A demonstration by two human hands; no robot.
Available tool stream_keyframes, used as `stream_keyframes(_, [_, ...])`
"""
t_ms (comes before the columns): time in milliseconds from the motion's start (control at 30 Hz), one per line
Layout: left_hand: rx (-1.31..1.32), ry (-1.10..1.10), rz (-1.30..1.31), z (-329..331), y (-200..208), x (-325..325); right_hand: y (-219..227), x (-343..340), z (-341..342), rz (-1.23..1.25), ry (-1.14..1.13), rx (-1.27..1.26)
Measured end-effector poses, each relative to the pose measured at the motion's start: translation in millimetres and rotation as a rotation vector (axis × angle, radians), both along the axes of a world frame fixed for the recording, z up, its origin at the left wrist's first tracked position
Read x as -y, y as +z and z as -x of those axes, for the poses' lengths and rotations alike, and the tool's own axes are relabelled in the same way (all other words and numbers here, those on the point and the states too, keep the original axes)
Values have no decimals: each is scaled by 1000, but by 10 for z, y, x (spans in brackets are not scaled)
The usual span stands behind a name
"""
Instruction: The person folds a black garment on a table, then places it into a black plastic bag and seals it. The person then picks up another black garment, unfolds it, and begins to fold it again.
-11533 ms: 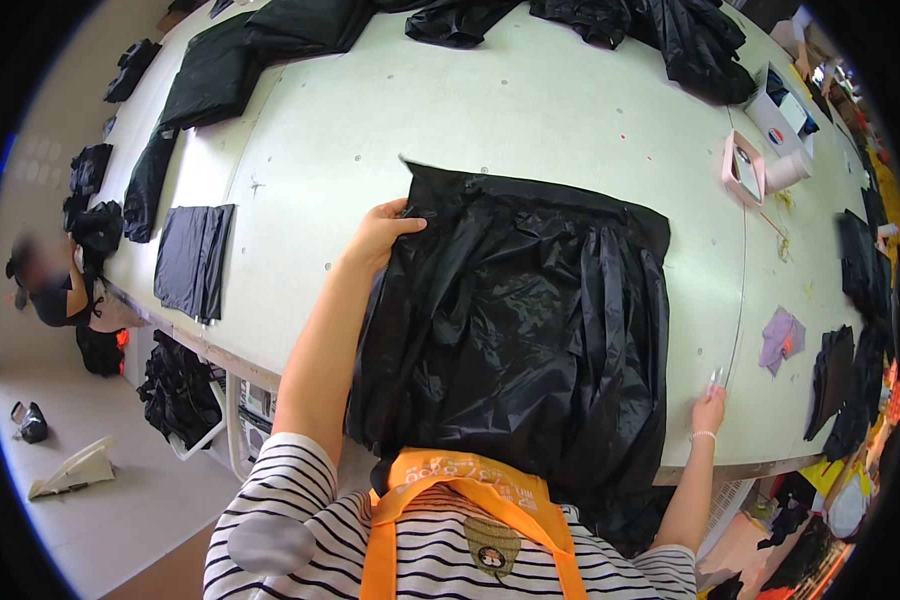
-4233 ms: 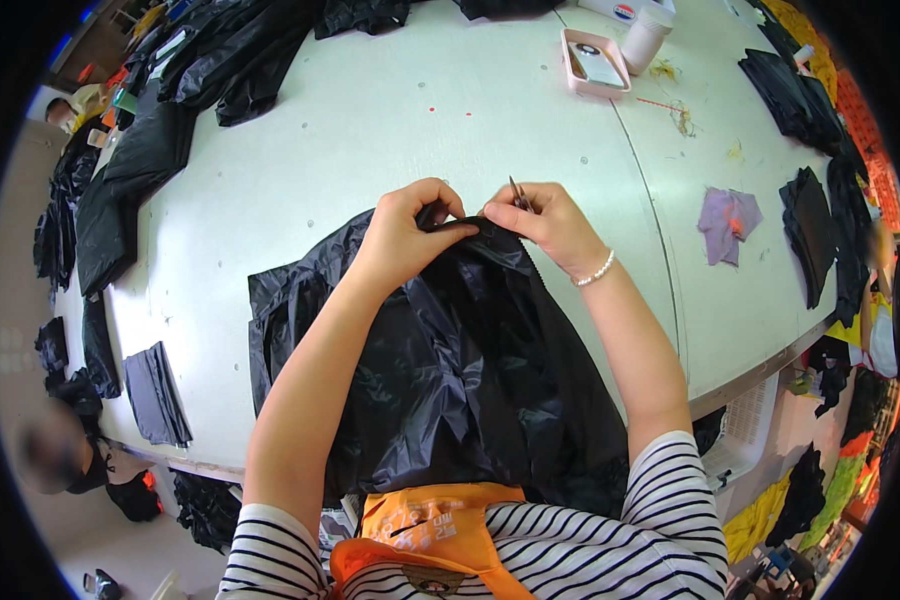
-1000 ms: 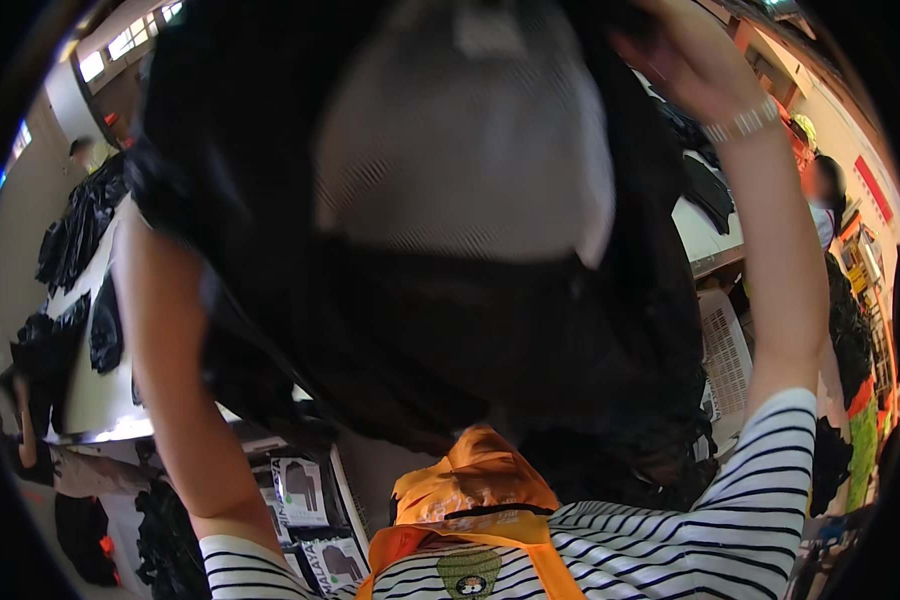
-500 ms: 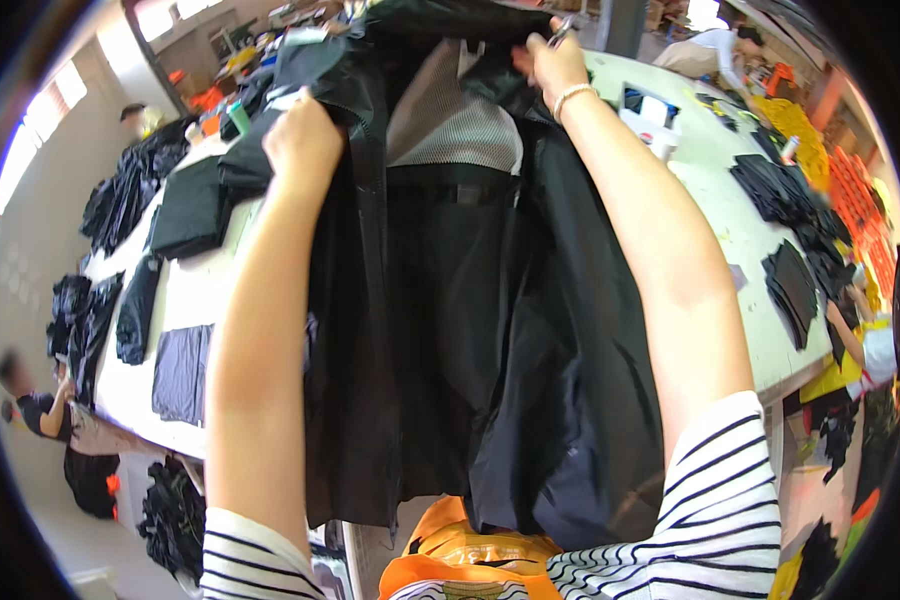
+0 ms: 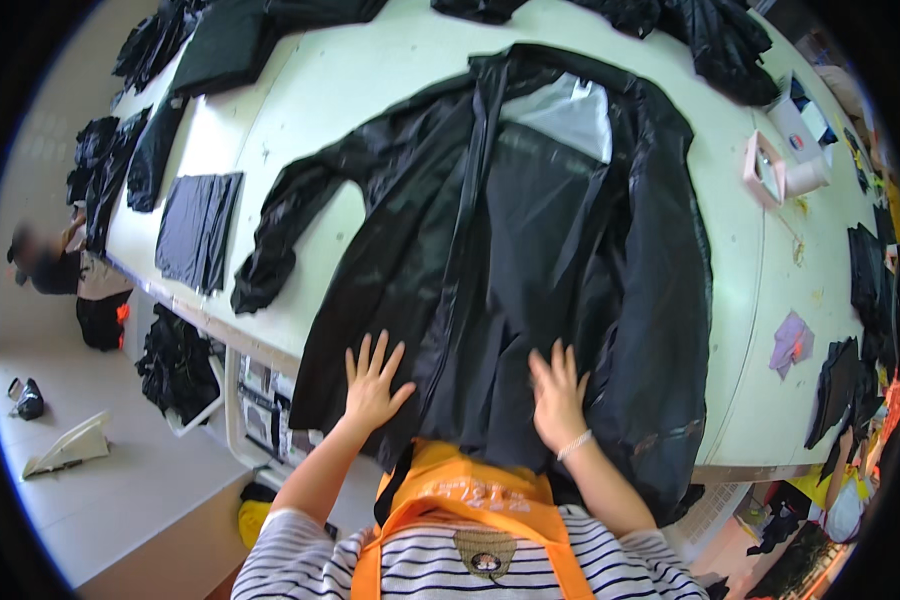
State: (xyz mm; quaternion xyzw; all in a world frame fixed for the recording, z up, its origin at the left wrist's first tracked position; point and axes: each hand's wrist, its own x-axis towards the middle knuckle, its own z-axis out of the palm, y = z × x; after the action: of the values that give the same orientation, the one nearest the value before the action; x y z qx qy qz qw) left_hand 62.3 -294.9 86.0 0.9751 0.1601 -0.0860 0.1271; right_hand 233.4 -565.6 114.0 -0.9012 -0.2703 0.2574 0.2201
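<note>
A black hooded-style or collared jacket lies spread on the pale table, its front parted and its collar toward the far side. Pale mesh lining shows inside the neck. One sleeve stretches out to the left. My left hand rests flat on the lower left front panel, fingers spread. On the lower part of the jacket, right of the middle, my right hand lies with its fingers stretched out. Neither hand grips anything. The hem hangs over the near table edge against my orange apron.
Left of the sleeve lies a folded dark garment. More black garments line the far and left table. On the right are a pink box, a white cup-like roll and a purple scrap. A person stands at left.
The jacket, held up by both hands before, now lies on the table. My hands have let go of its upper part and come down near the hem. The view has tilted downward.
</note>
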Motion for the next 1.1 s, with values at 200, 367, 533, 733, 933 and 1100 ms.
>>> stream_keyframes(200, [227,23,-51,-762,-261,-313,-472,-118,-1075,20,-6,338])
stream_keyframes(367, [563,229,285,-741,49,-493,-56,-231,-1020,-322,-259,522])
stream_keyframes(533, [273,799,883,474,204,-452,-71,-712,663,-511,-410,-536])
stream_keyframes(733, [-159,846,1551,935,10,-206,-416,-1376,1540,-607,-687,-831])
stream_keyframes(933, [-89,878,1899,789,24,-72,-223,-1302,1756,-751,-807,-622])
stream_keyframes(1100, [-18,825,2139,728,258,-99,148,-1071,1910,-690,-404,-187])
